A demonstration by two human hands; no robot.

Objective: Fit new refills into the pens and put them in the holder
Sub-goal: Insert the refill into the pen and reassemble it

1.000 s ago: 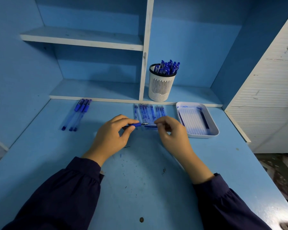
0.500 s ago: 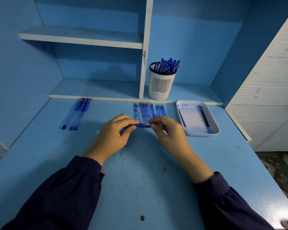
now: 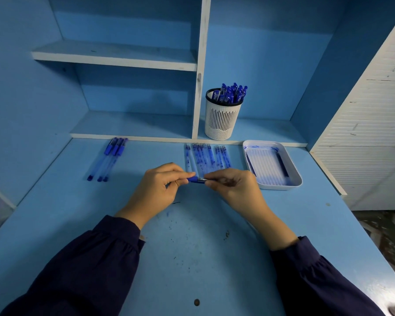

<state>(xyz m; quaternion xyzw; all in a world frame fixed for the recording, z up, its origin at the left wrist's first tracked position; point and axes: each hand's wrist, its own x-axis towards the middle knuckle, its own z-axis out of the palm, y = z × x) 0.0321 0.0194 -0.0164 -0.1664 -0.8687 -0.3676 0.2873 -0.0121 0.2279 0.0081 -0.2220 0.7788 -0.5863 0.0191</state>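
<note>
Two hands meet over the middle of the blue bench (image 3: 192, 258), and I read the step from them. On the low shelf (image 3: 132, 126) behind it, the white slotted holder (image 3: 221, 122) stands upright, crowded with blue-capped pens. An ink-smeared white tray (image 3: 278, 187) sits on the bench to the right of the hands, with dark sticks lying along its walls. I cannot tell whether those are spent refills.

The left hand (image 3: 155, 192) is curled, thumb and forefinger pinching the blue end of a pen (image 3: 196, 179). The right hand (image 3: 235, 188) is curled too, and pinches the same pen from the other side, just past a silvery bit at the join. The pen lies level between them, above the bench. Just beyond the fingertips lies a row of refills (image 3: 205, 156), side by side. Three pens (image 3: 107, 160) wait well off to the left, touching one another.

I judge this to be the fitting step, with a refill seated and the two parts being brought together or twisted tight. The fingers hide the join, so I cannot tell how far home it is. Next I would want a firm, straight closing turn, then a one-handed reach up and back to drop the pen into the little room left in the holder.
</note>
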